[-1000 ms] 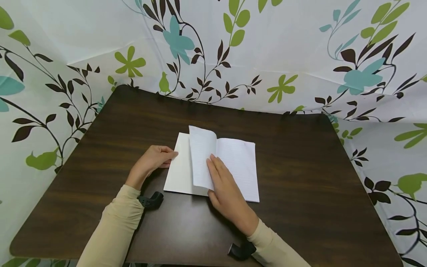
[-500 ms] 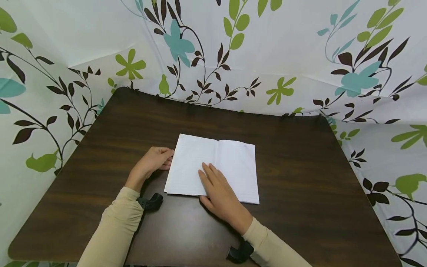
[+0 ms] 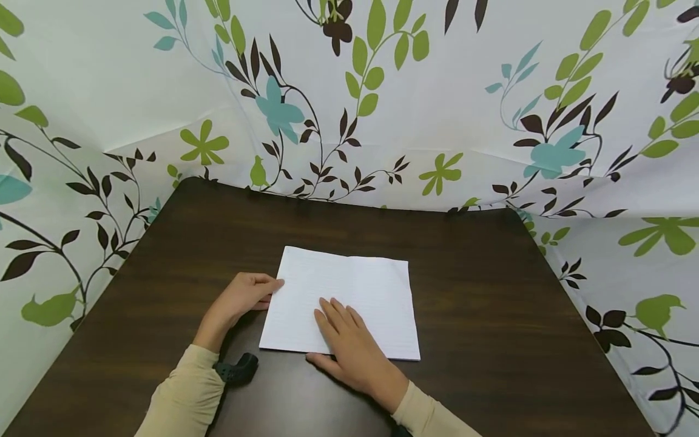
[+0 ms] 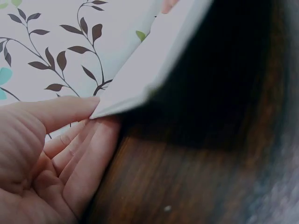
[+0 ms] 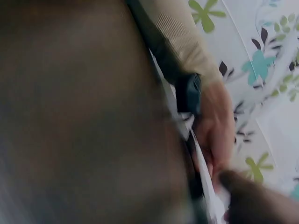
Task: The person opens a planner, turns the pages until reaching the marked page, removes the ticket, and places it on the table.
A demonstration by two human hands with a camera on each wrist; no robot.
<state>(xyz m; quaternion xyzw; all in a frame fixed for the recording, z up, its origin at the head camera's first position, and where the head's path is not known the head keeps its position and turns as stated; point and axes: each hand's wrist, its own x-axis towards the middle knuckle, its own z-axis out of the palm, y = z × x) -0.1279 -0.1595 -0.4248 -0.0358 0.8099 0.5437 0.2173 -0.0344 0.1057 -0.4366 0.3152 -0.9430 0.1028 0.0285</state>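
Note:
A notebook [image 3: 377, 303] with white lined pages lies spread open on the dark table. At its left edge, my left hand [image 3: 240, 297] pinches the edge; the left wrist view has the thumb over the paper [image 4: 140, 70] and the fingers underneath. My right hand [image 3: 355, 352] rests flat on the lower middle of the pages, fingers extended, its thumb by the bottom edge. The right wrist view is blurred, showing part of the right hand [image 5: 261, 200] in shadow and the left hand beyond the notebook's edge.
The brown wood-grain table [image 3: 480, 315] extends around the notebook on all sides. White cloth [image 3: 382, 121] printed with leaves, flowers and birds hangs behind and beside it. A black wrist camera [image 3: 237, 369] sits on the left wrist.
A page that stood raised has turned over to the left and now lies flat. The right hand has slid left across the pages. The left hand stays at the edge; the head view has tilted up.

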